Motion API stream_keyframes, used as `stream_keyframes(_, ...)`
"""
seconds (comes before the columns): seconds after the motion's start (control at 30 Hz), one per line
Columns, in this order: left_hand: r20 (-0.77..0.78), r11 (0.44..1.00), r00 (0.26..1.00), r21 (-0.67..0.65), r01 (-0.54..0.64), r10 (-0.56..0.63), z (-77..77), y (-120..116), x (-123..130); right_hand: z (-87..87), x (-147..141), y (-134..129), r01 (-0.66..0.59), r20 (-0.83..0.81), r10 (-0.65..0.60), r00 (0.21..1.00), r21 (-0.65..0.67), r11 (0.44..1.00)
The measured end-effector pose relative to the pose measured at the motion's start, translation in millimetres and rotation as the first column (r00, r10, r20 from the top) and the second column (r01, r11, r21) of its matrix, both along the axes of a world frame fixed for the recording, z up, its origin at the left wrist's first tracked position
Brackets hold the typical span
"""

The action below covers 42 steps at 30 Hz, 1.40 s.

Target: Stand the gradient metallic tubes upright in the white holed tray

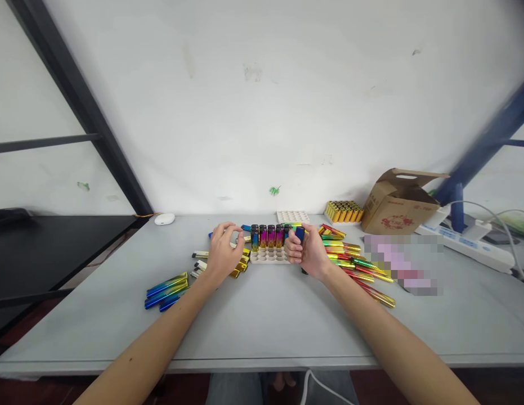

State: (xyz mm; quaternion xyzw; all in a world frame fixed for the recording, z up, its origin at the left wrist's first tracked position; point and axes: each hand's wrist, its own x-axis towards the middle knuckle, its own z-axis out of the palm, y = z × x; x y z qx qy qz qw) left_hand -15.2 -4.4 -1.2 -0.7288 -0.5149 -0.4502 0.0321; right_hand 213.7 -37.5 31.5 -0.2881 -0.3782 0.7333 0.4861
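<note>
My right hand (306, 250) is wrapped round a lighter (300, 233). Its blue end points up, and a dark tip shows below the fist. My left hand (224, 247) hovers over loose pieces on the left, its fingers curved and apart from the thumb, with nothing visible between them. Between both hands, a white holed tray (268, 257) carries several upright lighters (270, 236) with black tops and shiny blue, purple and gold bodies. The front holes of this tray hold nothing. Gold and white-ended lighter pieces (240, 268) lie partly hidden by my left hand.
Blue-gold shiny tubes (166, 291) lie at the left, and red, gold and green ones (363, 270) at the right. Behind stand another white tray (292, 216), a block of gold lighters (344, 212), an open cardboard box (397, 211) and a power strip (468, 247). A white case (164, 219) sits back left.
</note>
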Motion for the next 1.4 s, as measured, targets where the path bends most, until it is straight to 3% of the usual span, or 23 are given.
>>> stream_keyframes(0.17,-0.105,0.989,0.993,-0.131,-0.068,0.054,-4.7,4.0,-1.9,2.5,2.2,-0.2,0.009,-0.025,-0.009,1.0,0.001,1.0)
stream_keyframes(0.4,-0.164,0.963,0.985,-0.269,0.004,-0.05,-13.2,7.5,-3.9,-0.6,-0.2,-0.8,-0.03,-0.056,0.03,0.998,0.006,1.0)
stream_keyframes(0.7,-0.245,0.912,0.963,-0.411,0.0,-0.111,-16.8,5.7,-2.7,-2.7,-3.9,-3.4,-0.076,-0.067,0.076,0.995,0.012,0.997)
stream_keyframes(0.97,-0.32,0.914,0.937,-0.405,-0.005,-0.137,-19.5,4.5,-1.1,-5.5,-7.1,-6.3,-0.123,-0.085,0.127,0.988,0.053,0.991)
stream_keyframes(1.07,-0.243,0.939,0.966,-0.345,0.0,-0.089,-18.4,6.3,-2.4,-5.2,-6.8,-4.4,-0.069,-0.083,0.077,0.994,0.097,0.993)
stream_keyframes(1.2,-0.072,0.996,0.996,-0.078,0.054,-0.06,-6.6,1.3,-1.4,-7.4,-6.9,0.7,0.041,0.135,-0.067,0.989,0.182,0.982)
stream_keyframes(1.3,-0.051,0.986,0.995,0.137,0.093,-0.086,4.6,-9.6,4.5,-11.3,-9.0,2.2,0.124,0.329,-0.239,0.913,0.334,0.934)
stream_keyframes(1.4,-0.093,0.963,0.985,0.218,0.161,-0.143,9.6,-21.3,12.8,-14.5,-12.5,-0.2,0.089,0.393,-0.315,0.864,0.496,0.864)
